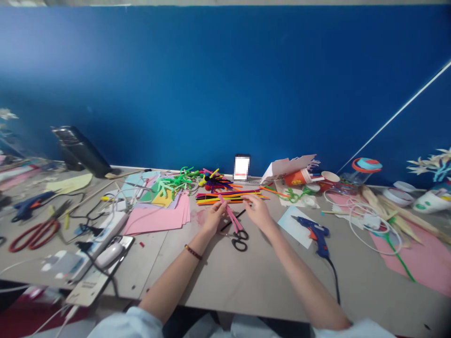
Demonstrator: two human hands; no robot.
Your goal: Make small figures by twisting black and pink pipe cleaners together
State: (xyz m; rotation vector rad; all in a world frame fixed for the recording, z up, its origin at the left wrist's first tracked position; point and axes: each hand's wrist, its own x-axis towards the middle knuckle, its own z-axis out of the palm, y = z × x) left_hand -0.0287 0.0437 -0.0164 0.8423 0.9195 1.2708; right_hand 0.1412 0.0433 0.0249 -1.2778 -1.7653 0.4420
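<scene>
My left hand point(214, 216) is closed on pink pipe cleaners point(230, 213), which slant down to the right from its fingertips. My right hand point(259, 211) is a short way off, thumb and fingers drawn together in a pinch; whatever lies between them is too small to make out. Just beyond both hands, a row of straight pipe cleaners point(229, 197) in yellow, orange, red and purple lies across the table. Black-handled scissors point(240, 241) rest between my forearms, below the pink pipe cleaners. A thin dark stick-like piece point(241, 214) lies between the hands.
Pink paper sheets point(155, 220), green bent pipe cleaners point(178, 182) and a power strip point(102, 244) are on the left, with red-handled scissors point(35, 234) farther out. A blue glue gun point(317, 232) with its cord lies right. A phone point(241, 167) stands against the blue partition point(225, 84).
</scene>
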